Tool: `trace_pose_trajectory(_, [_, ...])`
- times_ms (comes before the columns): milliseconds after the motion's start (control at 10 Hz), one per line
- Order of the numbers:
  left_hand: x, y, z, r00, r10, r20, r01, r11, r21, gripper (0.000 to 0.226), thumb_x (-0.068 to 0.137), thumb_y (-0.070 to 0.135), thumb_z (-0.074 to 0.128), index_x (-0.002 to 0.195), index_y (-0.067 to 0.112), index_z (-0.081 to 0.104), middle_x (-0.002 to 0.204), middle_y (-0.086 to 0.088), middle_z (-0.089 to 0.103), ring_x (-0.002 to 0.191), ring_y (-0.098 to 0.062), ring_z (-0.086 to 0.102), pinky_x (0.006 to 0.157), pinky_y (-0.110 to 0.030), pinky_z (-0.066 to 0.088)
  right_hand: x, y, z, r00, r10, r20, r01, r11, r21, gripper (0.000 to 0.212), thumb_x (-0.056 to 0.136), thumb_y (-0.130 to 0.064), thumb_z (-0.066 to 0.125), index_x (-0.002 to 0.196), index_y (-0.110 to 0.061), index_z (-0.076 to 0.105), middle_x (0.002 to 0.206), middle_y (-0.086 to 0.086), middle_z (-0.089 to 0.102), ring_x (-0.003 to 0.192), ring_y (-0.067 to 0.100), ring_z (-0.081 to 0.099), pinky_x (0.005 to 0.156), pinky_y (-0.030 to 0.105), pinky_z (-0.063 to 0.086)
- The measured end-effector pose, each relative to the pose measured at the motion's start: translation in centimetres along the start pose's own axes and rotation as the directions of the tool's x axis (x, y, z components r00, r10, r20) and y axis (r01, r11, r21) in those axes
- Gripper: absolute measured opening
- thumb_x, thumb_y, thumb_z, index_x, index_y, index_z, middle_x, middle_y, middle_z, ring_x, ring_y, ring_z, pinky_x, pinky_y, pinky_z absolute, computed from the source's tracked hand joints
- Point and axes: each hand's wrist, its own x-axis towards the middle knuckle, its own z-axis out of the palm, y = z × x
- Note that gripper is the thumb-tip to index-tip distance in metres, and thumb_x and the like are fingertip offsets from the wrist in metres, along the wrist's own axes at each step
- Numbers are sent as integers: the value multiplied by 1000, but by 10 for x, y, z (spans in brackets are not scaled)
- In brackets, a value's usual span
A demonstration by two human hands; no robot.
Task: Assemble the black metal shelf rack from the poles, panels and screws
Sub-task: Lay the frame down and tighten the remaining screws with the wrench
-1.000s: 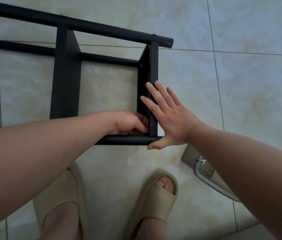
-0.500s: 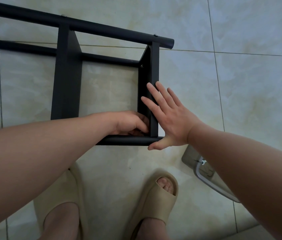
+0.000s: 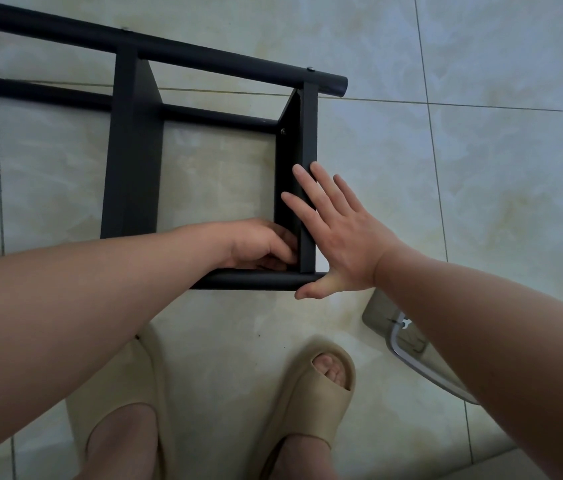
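The rack (image 3: pixel 134 150) lies on floor tiles (image 3: pixel 481 202). My right hand (image 3: pixel 339 237) presses flat, fingers straight, against its end panel (image 3: pixel 309 133). My left hand (image 3: pixel 259 244) curls inside the corner at the near pole (image 3: pixel 256 280); I cannot tell whether it holds anything.

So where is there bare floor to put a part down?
Widest: bare floor right of the end panel, beyond the clear plastic item. Also the tile framed by middle panel and end panel, and the strip between near pole and slippers. Crowded: the near corner, where left hand and right hand meet.
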Motion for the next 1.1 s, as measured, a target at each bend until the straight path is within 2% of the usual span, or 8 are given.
trace_pose_trajectory(100, [0,0,0,1000,-1,11,1,1000,5,22,87,-6,57,79,10,68,76,-6,69,77,-22,66,79,-31,51,0,0,0,1000,1,4,-1,1000,0,134,67,-99,34,161,-6,17,168,21,-3,155,41,-6,124,60,11])
trace_pose_trajectory(200, [-3,2,4,1000,-9,-17,12,984,177,3,87,5,63,88,5,66,81,-13,64,79,-26,59,76,-36,46,0,0,0,1000,2,7,-2,1000,-4,133,67,-100,33,161,-7,17,168,21,-3,155,41,-7,124,60,11])
trace_pose_trajectory(300, [-4,2,4,999,3,-52,7,979,206,4,85,5,64,86,5,68,73,-10,60,74,-25,53,67,-30,42,0,0,0,1000,1,5,-1,1000,0,133,67,-100,33,161,-7,17,168,21,-3,155,41,-6,123,60,12])
trace_pose_trajectory(500, [-4,1,3,1000,-6,-19,7,997,71,18,85,-7,57,99,0,67,94,-20,60,90,-31,57,87,-40,43,0,0,0,1000,-3,-2,3,1000,8,133,67,-99,34,161,-7,17,168,21,-2,155,42,-6,123,61,13])
trace_pose_trajectory(600, [-4,1,3,999,-41,27,40,999,36,14,87,-2,56,88,4,68,89,-17,65,91,-32,61,89,-40,48,-1,0,0,1000,-3,-1,3,1000,5,133,67,-99,34,161,-7,16,168,22,-2,155,41,-6,123,61,12])
trace_pose_trajectory(800, [-5,2,4,998,2,-62,9,984,177,17,86,3,62,99,-7,68,80,-14,60,78,-25,54,72,-33,42,-1,0,-1,1000,2,6,-2,1000,5,135,67,-99,35,162,-7,11,168,21,-3,155,41,-6,124,60,11])
trace_pose_trajectory(900, [-5,2,3,998,-1,-70,12,988,156,17,85,0,63,98,-9,68,76,-13,59,75,-24,55,67,-30,44,-1,0,-1,1000,6,13,-6,1000,-2,135,67,-100,33,162,-7,10,168,20,-3,155,40,-7,124,59,10])
trace_pose_trajectory(1100, [-6,4,6,1000,-3,-26,4,999,54,11,85,-3,59,93,-2,66,88,-20,62,88,-32,58,87,-42,45,-1,-1,-1,1000,4,14,-4,1000,0,135,67,-99,34,162,-6,9,168,20,-4,155,41,-7,124,60,11])
